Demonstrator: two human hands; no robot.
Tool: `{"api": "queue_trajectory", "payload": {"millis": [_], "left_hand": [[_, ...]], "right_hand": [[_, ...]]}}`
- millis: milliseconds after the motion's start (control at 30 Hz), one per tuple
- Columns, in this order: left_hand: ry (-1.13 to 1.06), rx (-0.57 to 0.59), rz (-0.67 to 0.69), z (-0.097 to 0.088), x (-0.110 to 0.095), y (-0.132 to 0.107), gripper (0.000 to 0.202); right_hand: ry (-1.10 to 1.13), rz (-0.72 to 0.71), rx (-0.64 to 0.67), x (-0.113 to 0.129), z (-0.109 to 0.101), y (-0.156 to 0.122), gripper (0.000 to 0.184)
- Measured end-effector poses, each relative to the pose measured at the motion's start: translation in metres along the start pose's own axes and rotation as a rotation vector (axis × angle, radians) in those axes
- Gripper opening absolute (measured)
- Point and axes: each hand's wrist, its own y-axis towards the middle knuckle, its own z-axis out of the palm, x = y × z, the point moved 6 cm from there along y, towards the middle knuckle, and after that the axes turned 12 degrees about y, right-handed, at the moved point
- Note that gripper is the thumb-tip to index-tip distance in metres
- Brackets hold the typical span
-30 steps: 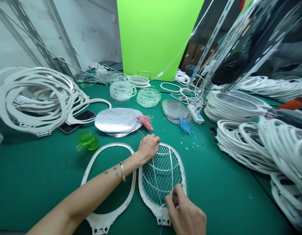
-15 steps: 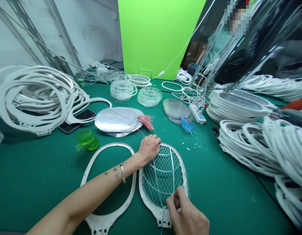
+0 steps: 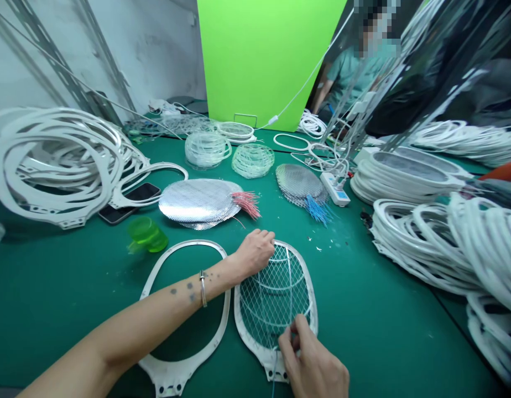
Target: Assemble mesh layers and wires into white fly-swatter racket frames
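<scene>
My left hand (image 3: 253, 254) lies over the top rim of a white plastic fly-swatter racket frame (image 3: 276, 293), holding it on the table, with a metal bangle on the wrist. The frame carries a diamond wire mesh. My right hand (image 3: 311, 354) pinches at the mesh's lower edge, where a thin blue wire (image 3: 274, 373) hangs down past the handle. The pinched point is partly hidden by my fingers. Under my left forearm lies a bare white racket frame (image 3: 184, 242), its mesh opening showing green table.
Heaps of white frames (image 3: 56, 166) rise left and right of the green work table (image 3: 73, 309). Silver mesh stacks with pink wires (image 3: 199, 202) and blue wires (image 3: 301, 185) stand ahead, near a green cup (image 3: 147, 235), a phone (image 3: 131, 196) and a power strip (image 3: 335, 189). A person (image 3: 347, 72) stands behind.
The view has shifted slightly, and the person at the back right has come further into sight. My right fingers have shifted a little on the mesh; my left hand stays on the rim.
</scene>
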Motion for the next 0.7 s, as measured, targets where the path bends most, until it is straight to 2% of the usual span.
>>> {"api": "queue_trajectory", "payload": {"millis": [67, 167, 300, 400, 467, 533, 600, 700], "left_hand": [[0.006, 0.021, 0.091, 0.000, -0.007, 0.002, 0.018], [-0.001, 0.045, 0.150, -0.001, -0.010, 0.005, 0.017], [-0.022, 0.063, 0.091, -0.007, 0.002, 0.006, 0.019], [-0.037, 0.042, -0.005, -0.018, 0.011, -0.006, 0.030], [-0.100, -0.036, -0.031, -0.032, 0.005, -0.028, 0.032], [-0.236, -0.105, 0.040, -0.043, -0.015, -0.061, 0.027], [-0.357, -0.064, 0.163, -0.045, -0.044, -0.096, 0.022], [-0.370, 0.025, 0.205, -0.037, -0.073, -0.135, 0.020]], "right_hand": [[0.052, -0.020, 0.029, 0.003, -0.003, 0.001, 0.019], [0.097, 0.062, 0.032, 0.005, -0.012, 0.003, 0.022], [0.217, 0.213, -0.038, -0.002, -0.029, -0.002, 0.025], [0.370, 0.296, -0.109, -0.012, -0.042, -0.019, 0.023], [0.456, 0.220, -0.124, -0.012, -0.048, -0.031, 0.016], [0.492, 0.042, -0.107, -0.003, -0.052, -0.043, 0.011], [0.476, -0.124, -0.076, 0.006, -0.051, -0.051, 0.018], [0.430, -0.228, -0.044, 0.011, -0.046, -0.054, 0.025]]}}
